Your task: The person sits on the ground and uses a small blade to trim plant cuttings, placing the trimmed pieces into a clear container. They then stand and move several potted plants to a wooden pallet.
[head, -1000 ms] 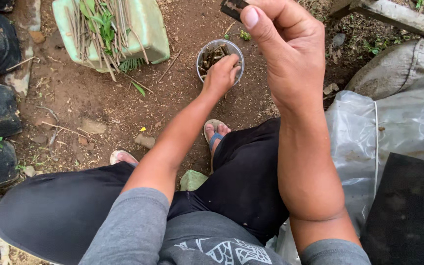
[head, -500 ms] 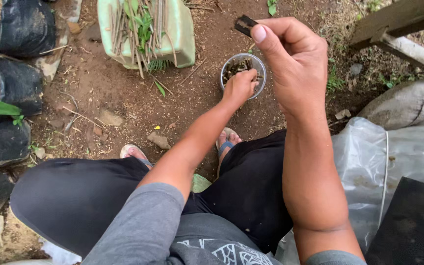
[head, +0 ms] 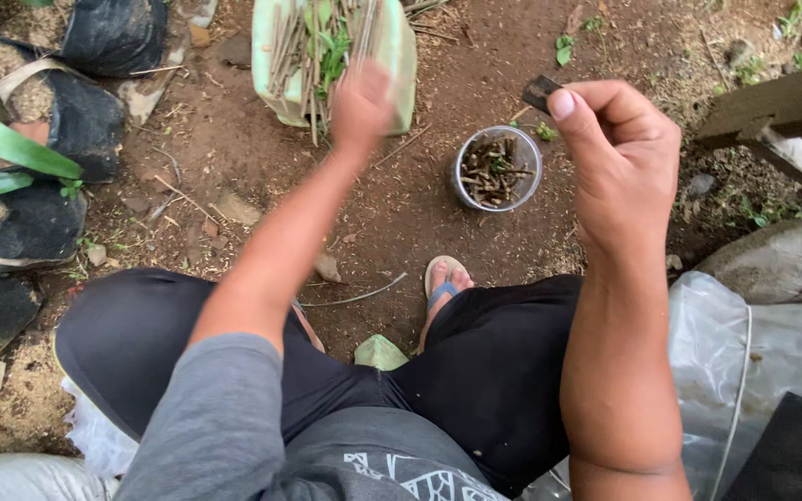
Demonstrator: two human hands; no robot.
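The left hand [head: 361, 104] is blurred over the pale green container of stems [head: 331, 51]; its fingers cannot be made out. The right hand [head: 619, 158] pinches a small dark blade [head: 539, 91], fingers closed, above the round cup of cuttings [head: 498, 169] on the ground.

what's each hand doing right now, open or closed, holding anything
Left hand: blurred, over the pale green plastic tray of cut stems; grip cannot be told.
Right hand: closed, pinching a small dark flat blade between thumb and fingers.
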